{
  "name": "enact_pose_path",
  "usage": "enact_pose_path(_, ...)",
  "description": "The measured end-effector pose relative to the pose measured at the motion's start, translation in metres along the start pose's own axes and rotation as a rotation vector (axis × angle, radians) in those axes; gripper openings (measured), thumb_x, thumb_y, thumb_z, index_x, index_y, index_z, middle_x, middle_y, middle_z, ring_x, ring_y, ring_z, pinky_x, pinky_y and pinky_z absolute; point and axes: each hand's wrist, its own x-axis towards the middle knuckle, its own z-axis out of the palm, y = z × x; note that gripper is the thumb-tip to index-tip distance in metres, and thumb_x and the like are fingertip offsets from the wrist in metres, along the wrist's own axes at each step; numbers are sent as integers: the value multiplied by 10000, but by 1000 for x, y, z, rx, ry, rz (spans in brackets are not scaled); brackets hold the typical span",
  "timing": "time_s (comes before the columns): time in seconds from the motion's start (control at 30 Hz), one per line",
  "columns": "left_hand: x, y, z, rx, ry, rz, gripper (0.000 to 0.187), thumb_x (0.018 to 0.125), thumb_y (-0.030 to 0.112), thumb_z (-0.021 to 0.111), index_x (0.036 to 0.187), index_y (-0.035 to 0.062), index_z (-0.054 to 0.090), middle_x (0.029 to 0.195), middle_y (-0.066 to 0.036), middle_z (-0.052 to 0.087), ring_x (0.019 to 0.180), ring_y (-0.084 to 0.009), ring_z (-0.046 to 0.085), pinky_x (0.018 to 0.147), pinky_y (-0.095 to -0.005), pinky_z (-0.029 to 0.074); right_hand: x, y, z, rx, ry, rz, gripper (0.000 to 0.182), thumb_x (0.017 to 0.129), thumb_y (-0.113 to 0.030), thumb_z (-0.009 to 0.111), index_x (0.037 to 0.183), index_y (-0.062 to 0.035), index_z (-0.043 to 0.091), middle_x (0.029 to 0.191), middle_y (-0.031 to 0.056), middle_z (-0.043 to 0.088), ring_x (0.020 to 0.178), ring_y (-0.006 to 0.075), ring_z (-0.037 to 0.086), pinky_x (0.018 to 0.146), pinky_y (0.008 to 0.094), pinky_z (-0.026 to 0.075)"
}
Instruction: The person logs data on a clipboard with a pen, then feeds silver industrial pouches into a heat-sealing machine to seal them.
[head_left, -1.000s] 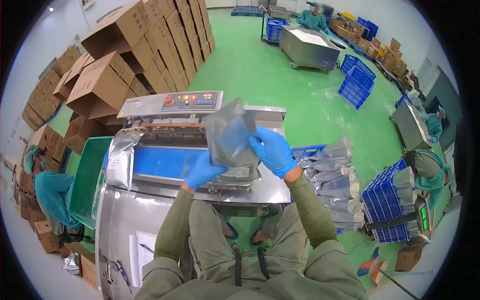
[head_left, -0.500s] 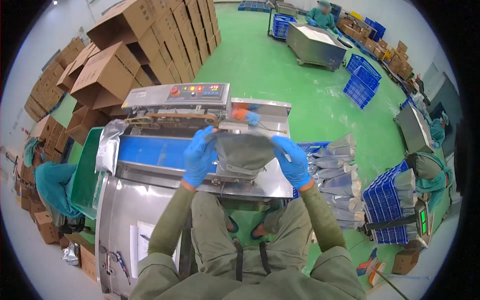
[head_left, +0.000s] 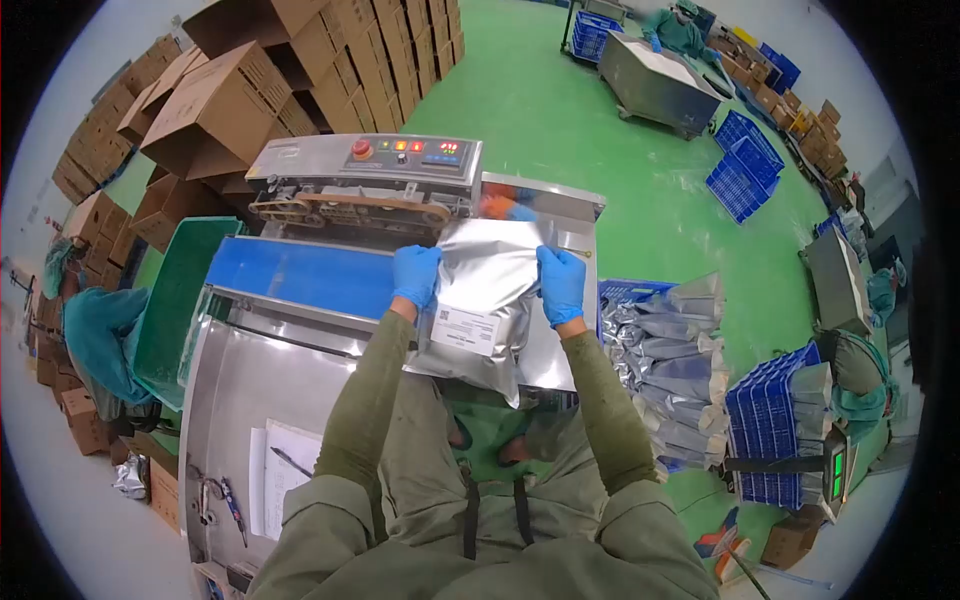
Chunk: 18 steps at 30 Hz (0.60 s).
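Note:
A silver foil bag [head_left: 488, 270] with a white printed label [head_left: 466, 332] hangs between my hands, its lower end over the machine's front edge. My left hand [head_left: 416, 274], in a blue glove, is closed on the bag's left edge near the top. On the opposite edge, my blue-gloved right hand [head_left: 561, 284] grips it too. Just behind the bag stands a band sealing machine [head_left: 365, 165] with lit red displays and a red knob. Its blue conveyor belt [head_left: 300, 270] runs to the left of my left hand.
A green bin [head_left: 190, 300] stands at the belt's left end, beside a person in teal [head_left: 100, 330]. Filled foil bags [head_left: 680, 370] stand in a blue crate at right. A notebook [head_left: 285, 470] and pen lie on the steel table [head_left: 285, 385]. Cardboard boxes [head_left: 225, 110] are stacked behind.
The bag has swung from its dark open mouth facing me to its silver labelled side, now hanging lower. Another silver bag has left the belt's left end. My view has shifted slightly.

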Motion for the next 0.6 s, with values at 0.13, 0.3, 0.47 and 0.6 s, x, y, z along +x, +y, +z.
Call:
enact_pose_path(0.13,12,-11,-13,-33,34,-59,278,787,160,643,591,-36,617,533,-162,564,473,-199,534,517,-413,414,4,2,19,20,-30,59,331,888,-209,637,676,44,627,592,17,546,559,95,458,518,324,379)
enact_pose_path(0.3,36,-55,-45,471,-74,194,164,822,158,593,750,42,683,715,-175,642,666,-325,642,617,-452,489,21,42,51,0,-81,-24,320,891,-228,644,683,12,606,595,35,552,552,101,458,515,329,386)
enact_pose_path(0.47,55,-87,-99,433,-325,37,247,890,247,600,1014,52,688,883,-113,648,808,-243,620,727,-384,492,14,61,99,-297,-40,-561,249,887,-256,605,772,-35,609,691,123,584,668,253,567,642,428,457)
enact_pose_path(0.6,36,-25,-147,-82,-95,-339,373,964,280,598,1125,-53,646,1013,-92,644,871,-179,594,799,-335,486,-45,-16,7,-344,5,-117,263,887,-263,589,951,-15,649,870,176,670,812,314,648,758,440,494)
